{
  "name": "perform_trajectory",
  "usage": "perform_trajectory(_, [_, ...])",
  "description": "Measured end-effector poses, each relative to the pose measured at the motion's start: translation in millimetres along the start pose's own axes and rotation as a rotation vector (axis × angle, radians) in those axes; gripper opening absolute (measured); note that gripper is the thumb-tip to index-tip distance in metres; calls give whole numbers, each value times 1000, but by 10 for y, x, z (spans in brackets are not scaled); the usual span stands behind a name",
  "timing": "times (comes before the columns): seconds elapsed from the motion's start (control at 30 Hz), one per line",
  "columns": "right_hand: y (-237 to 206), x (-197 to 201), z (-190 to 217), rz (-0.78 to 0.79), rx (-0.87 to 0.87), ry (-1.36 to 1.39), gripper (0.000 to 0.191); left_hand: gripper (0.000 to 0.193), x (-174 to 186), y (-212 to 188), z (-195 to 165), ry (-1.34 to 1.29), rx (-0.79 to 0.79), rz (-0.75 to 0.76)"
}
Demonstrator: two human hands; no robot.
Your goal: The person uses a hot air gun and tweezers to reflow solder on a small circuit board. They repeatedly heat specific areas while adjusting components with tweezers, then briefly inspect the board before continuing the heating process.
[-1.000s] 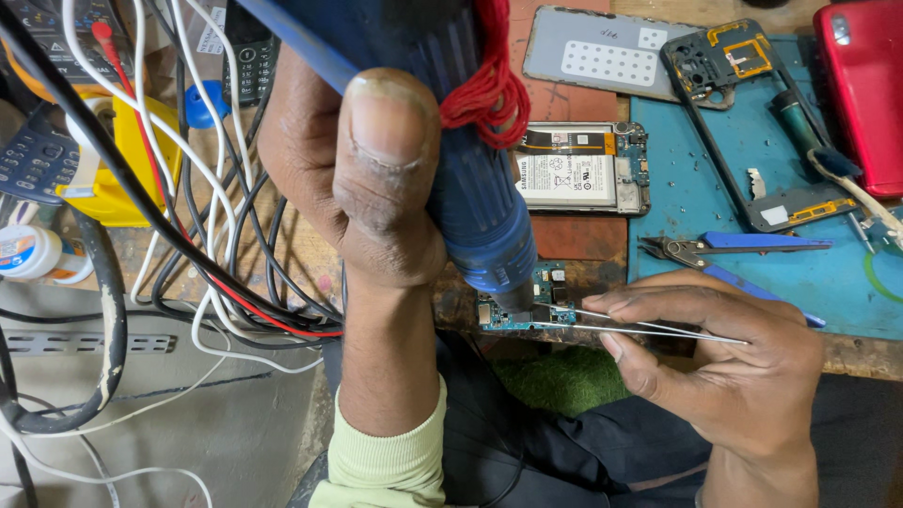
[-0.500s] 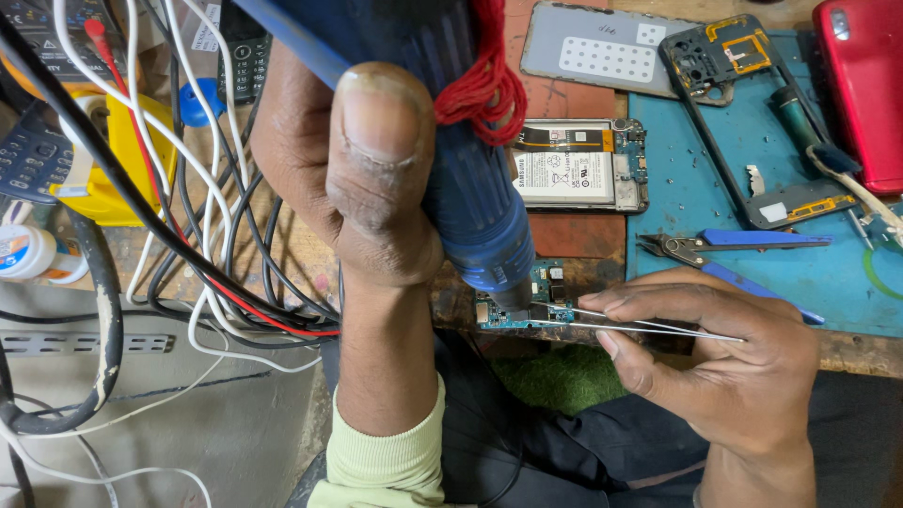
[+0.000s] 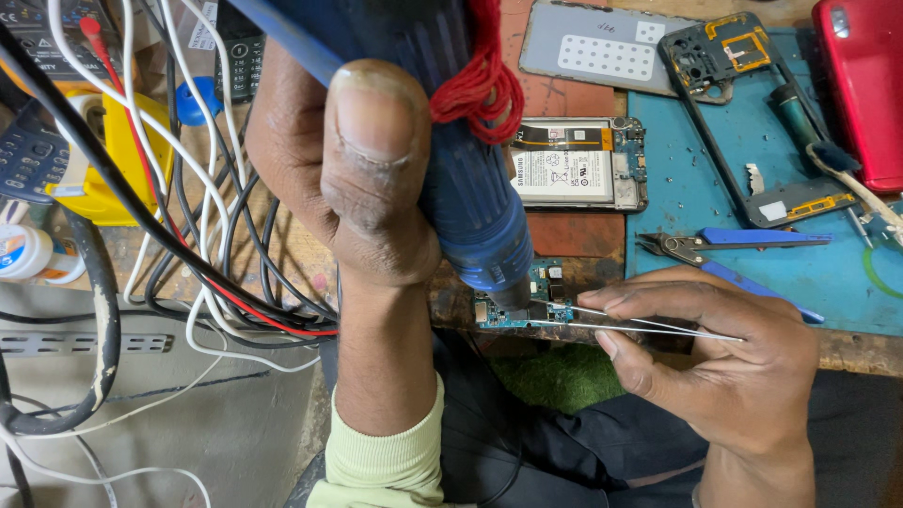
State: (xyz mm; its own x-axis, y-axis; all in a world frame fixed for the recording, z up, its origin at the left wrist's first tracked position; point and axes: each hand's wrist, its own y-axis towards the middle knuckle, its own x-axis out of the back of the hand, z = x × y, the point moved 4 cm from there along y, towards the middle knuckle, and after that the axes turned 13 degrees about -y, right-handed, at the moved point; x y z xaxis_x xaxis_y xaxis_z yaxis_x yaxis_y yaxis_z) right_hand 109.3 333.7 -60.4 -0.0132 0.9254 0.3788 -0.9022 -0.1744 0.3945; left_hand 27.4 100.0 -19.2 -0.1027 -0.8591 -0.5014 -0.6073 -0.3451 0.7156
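Note:
My left hand [image 3: 348, 179] grips a blue hot-air tool [image 3: 470, 202] with red thread wound round its handle. Its nozzle points down onto a small green circuit board [image 3: 546, 301] lying at the front edge of the workbench. My right hand [image 3: 715, 367] holds thin metal tweezers [image 3: 640, 325] whose tips reach the board just beside the nozzle. The thumb of my left hand lies along the tool and hides part of it.
A phone with its back off and its battery showing [image 3: 578, 165] lies behind the board. A blue mat [image 3: 752, 273] carries blue-handled pliers [image 3: 734, 243], a phone frame [image 3: 743, 103] and small screws. A red phone [image 3: 861, 85] sits far right. Tangled cables [image 3: 188, 245] and a yellow meter [image 3: 122, 160] crowd the left.
The left hand and the hot-air tool have shifted slightly up and left. The tweezers and the right hand stay on the board.

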Motion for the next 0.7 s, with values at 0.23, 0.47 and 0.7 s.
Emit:
perform_trajectory(0.23, [-14,24,-4,3,6,-38,29,51,-12,-6,-8,7,-5,15])
perform_trajectory(0.47, [-22,31,2,-2,8,-35,29,52,-30,-30,-11,8,9,-3])
perform_trajectory(0.7, [-25,50,6,-3,25,-50,28,52,-52,-42,-8,-9,6,2])
